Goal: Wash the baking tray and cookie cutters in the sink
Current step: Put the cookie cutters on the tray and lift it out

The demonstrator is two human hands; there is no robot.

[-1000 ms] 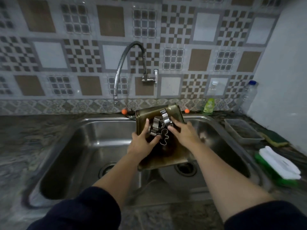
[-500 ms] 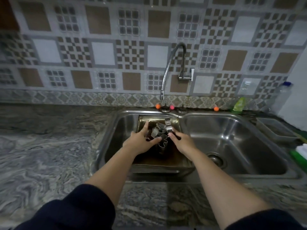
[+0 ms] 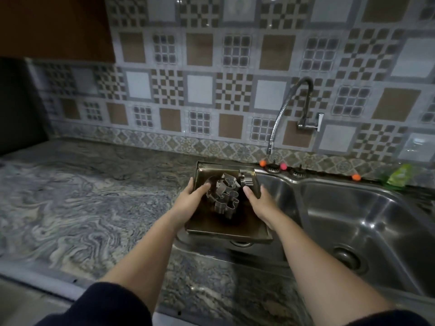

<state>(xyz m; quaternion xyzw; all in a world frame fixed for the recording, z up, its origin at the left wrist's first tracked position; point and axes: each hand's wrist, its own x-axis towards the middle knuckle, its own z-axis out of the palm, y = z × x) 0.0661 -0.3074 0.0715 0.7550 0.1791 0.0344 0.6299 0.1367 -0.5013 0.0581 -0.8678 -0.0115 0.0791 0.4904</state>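
Landmark: the sink (image 3: 367, 222), a steel double basin set in the counter.

Left of the sink, only marbled counter (image 3: 77, 203) is seen, running to a dark wall.

At the sink's left edge, the baking tray (image 3: 226, 228) is held over the left basin, its far end reaching above the rim. The left hand (image 3: 188, 202) is clamped on the tray's left rim, thumb laid inside on the tray floor, fingers under the edge. A loose heap of metal cookie cutters (image 3: 224, 194) lies on the tray's far half; one ring-shaped cutter sits apart toward the far right corner. The right hand (image 3: 260, 202) grips the right rim likewise, thumb on top, fingers beneath and out of view.

Behind the sink's middle, the tap (image 3: 286, 116) is mounted on the tiled wall; no water is seen running. Behind the right basin a green bottle (image 3: 397, 176) stands, blurred.

Handling, judged: the tray is stiff and light, dark and possibly greasy, hence slippery once wet; a two-sided rim grip is best kept. The cutters are thin, rigid, sharp-edged and unsecured; sliding is expected if the tray is tilted. They should be taken by their flat bands.
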